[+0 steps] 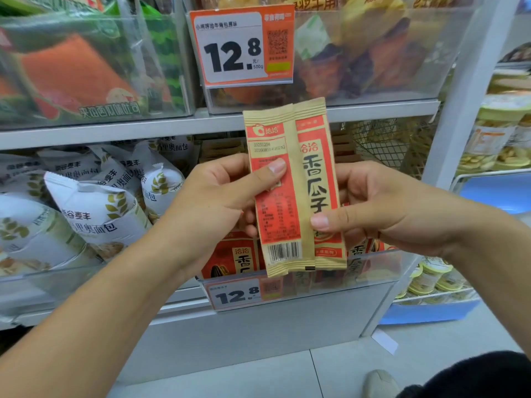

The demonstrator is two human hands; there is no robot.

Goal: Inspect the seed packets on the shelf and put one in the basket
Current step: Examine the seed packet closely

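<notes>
Both forearms reach in from below and meet at two seed packets (293, 185), held upright, long axis vertical, overlapping, in front of the shelf bin (298, 285). Left hand (218, 196) pinches the back-facing one, thumb across its label; right hand (370, 208) pinches the front-facing one. No basket shows, so I cannot tell which hand lies nearer it.
</notes>
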